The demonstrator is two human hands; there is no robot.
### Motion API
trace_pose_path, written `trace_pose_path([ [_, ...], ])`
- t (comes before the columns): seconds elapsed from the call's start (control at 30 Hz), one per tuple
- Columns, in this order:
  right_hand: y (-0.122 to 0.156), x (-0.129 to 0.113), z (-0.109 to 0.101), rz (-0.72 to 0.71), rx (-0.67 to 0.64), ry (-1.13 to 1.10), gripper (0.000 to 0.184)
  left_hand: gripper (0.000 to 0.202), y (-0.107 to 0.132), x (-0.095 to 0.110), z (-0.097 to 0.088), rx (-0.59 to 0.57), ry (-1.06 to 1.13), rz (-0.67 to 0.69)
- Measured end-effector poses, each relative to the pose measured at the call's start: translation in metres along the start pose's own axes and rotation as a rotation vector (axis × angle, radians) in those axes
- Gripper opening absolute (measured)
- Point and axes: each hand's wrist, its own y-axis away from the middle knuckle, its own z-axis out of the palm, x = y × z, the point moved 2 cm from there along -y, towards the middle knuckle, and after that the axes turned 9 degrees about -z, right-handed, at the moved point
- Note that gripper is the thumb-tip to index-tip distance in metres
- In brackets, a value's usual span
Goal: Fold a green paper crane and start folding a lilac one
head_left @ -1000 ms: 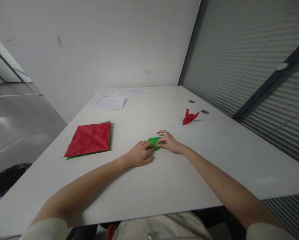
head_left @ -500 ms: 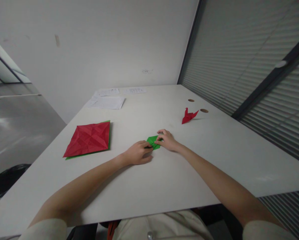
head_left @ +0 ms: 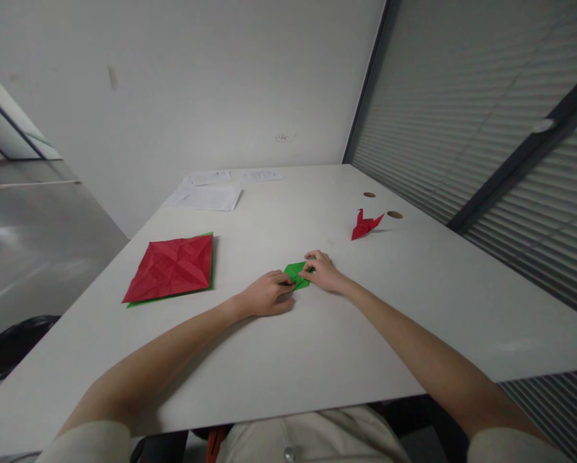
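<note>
A small piece of folded green origami paper (head_left: 295,267) lies on the table between my two hands. My left hand (head_left: 266,296) rests at its left side, fingers curled and pressed onto the paper's lower left part. From the right, my right hand (head_left: 325,272) pinches at the middle of the paper with thumb and index finger, and its other fingers reach over the far right corner. The fingertips hide parts of the folds. Farther off to the right stands a folded red paper crane (head_left: 365,225), touched by neither hand.
Creased red paper (head_left: 175,267) lies over green paper (head_left: 212,276) on the left of the white table (head_left: 250,379). White printed sheets (head_left: 209,198) are at the back left. Two round holes pierce the tabletop near the blinds (head_left: 462,128). A black object (head_left: 13,347) is beyond the left edge.
</note>
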Motion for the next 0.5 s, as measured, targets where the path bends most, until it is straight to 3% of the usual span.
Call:
trace_pose_path([
  [0.5, 0.0017, -0.0019, 0.0017, -0.033, 0.025, 0.016, 0.013, 0.021, -0.0013, -0.0090, 0.0105, 0.082, 0.207, -0.109],
])
